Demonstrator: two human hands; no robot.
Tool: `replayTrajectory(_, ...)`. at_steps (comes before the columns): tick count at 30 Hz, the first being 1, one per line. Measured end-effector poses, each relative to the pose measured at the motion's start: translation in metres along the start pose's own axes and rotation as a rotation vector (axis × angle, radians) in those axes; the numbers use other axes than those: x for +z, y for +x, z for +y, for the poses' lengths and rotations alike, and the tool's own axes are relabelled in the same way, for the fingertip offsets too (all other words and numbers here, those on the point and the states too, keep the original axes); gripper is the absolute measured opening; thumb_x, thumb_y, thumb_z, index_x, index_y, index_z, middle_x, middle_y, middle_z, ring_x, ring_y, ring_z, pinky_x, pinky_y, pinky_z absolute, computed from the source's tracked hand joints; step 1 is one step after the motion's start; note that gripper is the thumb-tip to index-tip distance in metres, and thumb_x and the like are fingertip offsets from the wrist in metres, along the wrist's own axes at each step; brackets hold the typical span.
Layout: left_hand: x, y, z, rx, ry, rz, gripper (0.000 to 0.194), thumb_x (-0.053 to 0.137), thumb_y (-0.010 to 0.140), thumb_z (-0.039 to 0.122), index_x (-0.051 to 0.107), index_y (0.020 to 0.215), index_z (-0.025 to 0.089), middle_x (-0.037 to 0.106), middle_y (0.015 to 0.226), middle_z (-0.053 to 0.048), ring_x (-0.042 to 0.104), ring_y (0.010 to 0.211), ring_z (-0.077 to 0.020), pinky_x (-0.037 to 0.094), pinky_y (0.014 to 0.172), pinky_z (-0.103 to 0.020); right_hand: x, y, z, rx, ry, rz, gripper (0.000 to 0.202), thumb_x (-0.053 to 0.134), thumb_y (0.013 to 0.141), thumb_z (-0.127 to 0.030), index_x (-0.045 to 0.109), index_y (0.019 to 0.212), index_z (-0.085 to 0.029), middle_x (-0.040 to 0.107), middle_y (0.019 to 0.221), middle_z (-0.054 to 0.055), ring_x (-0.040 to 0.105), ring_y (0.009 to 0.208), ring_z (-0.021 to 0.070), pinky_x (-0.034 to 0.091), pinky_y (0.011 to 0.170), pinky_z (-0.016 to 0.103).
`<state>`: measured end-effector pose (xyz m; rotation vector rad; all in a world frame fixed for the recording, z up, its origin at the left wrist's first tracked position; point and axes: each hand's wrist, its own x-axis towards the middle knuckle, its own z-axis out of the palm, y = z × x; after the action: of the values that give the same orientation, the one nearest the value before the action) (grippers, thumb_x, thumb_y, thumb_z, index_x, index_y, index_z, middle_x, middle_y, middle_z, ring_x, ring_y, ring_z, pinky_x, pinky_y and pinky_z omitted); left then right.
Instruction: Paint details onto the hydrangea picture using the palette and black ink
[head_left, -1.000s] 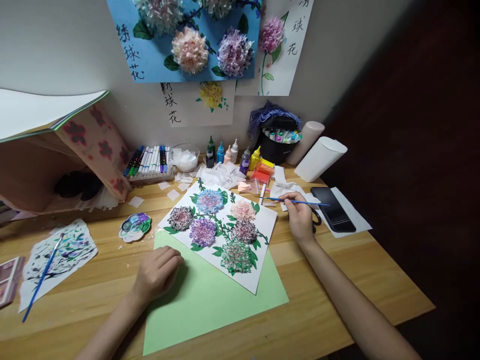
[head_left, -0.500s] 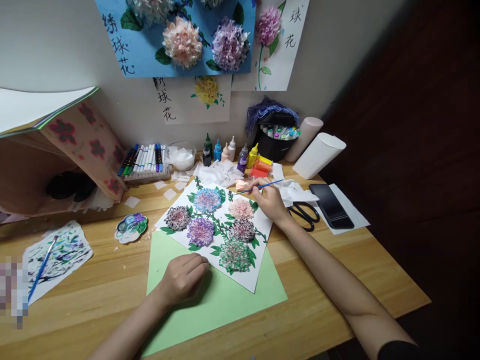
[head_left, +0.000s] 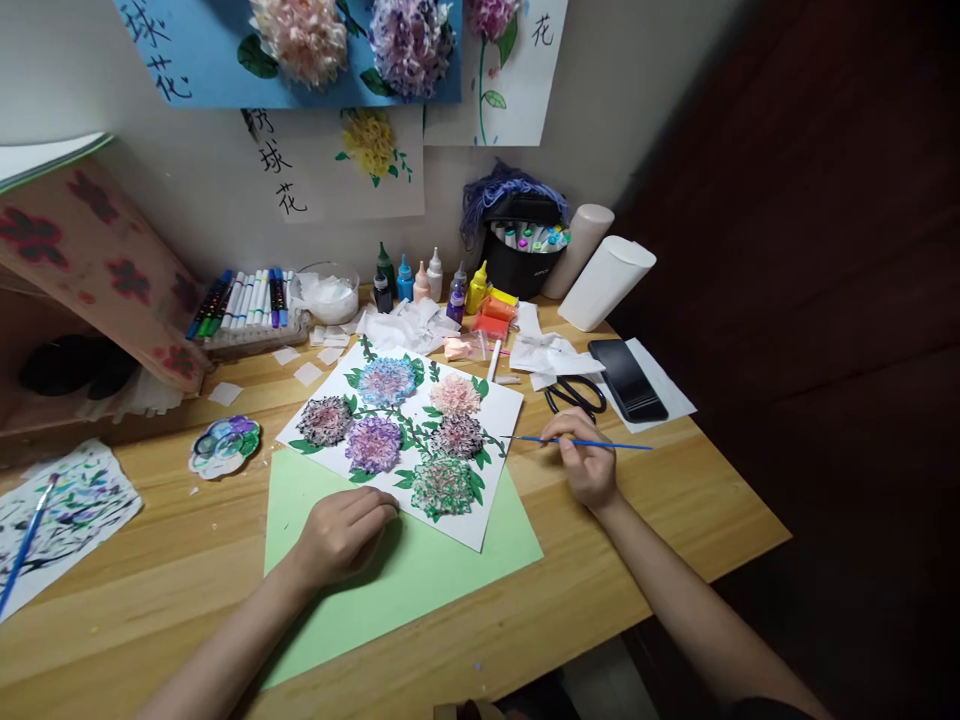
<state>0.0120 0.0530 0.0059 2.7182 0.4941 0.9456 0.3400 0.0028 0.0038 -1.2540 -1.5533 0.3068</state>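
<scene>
My right hand (head_left: 583,458) is closed around a thin blue paintbrush (head_left: 615,443), its tip pointing left at the right edge of a white flower picture (head_left: 491,500). Whether the tip touches the paper I cannot tell. Raised crumpled-paper blooms in blue, pink, purple, black and green stand on the picture among painted green leaves and stems. My left hand (head_left: 343,535) lies with curled fingers at the picture's lower left edge; the undersides of those fingers are hidden. Beneath both is a pale green sheet (head_left: 450,590).
Black-handled scissors (head_left: 577,398) and a phone (head_left: 628,380) lie beyond my right hand. Paint bottles (head_left: 421,282), torn tissue (head_left: 412,325) and a marker rack (head_left: 247,335) line the back. On the left are a flower-shaped palette (head_left: 223,447) and a second brush (head_left: 30,540) on stained paper.
My right hand, with the paintbrush, has moved from the picture's upper right down towards me, off its right edge. The view has shifted; my left hand stays by the picture's lower left edge.
</scene>
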Motion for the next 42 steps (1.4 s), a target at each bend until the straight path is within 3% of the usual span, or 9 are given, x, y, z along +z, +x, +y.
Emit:
replayTrajectory(3,0.001,0.001,-0.001,0.025,0.016,-0.031,0.022,0.044,0.077,-0.001,0.059,0.084,0.015,0.069,0.076,-0.007,0.065,0.071,-0.0149,0.050,0.059,-0.024,0.000,0.000,0.002,-0.023,-0.035,-0.067,0.018,0.043,0.083,-0.019,0.059,0.077,-0.022,0.061,0.072,0.003,0.053,0.075,0.0204,0.042,0.069,0.036)
replayTrajectory(18,0.002,0.000,-0.004,0.007,0.010,-0.064,0.023,0.044,0.077,0.000,0.060,0.085,0.016,0.070,0.077,-0.006,0.065,0.071,-0.0134,0.049,0.059,-0.022,0.008,0.005,0.014,0.094,0.001,-0.159,0.020,0.041,0.084,-0.025,0.056,0.072,-0.022,0.059,0.072,0.003,0.055,0.075,0.0203,0.043,0.071,0.037)
replayTrajectory(42,0.002,0.002,-0.004,-0.007,-0.002,-0.080,0.025,0.044,0.077,0.000,0.061,0.085,0.017,0.071,0.077,-0.005,0.066,0.072,-0.0139,0.050,0.060,-0.022,0.008,0.005,0.016,0.143,0.031,-0.120,0.021,0.042,0.087,-0.029,0.057,0.074,-0.023,0.060,0.072,0.002,0.055,0.076,0.0199,0.043,0.074,0.037)
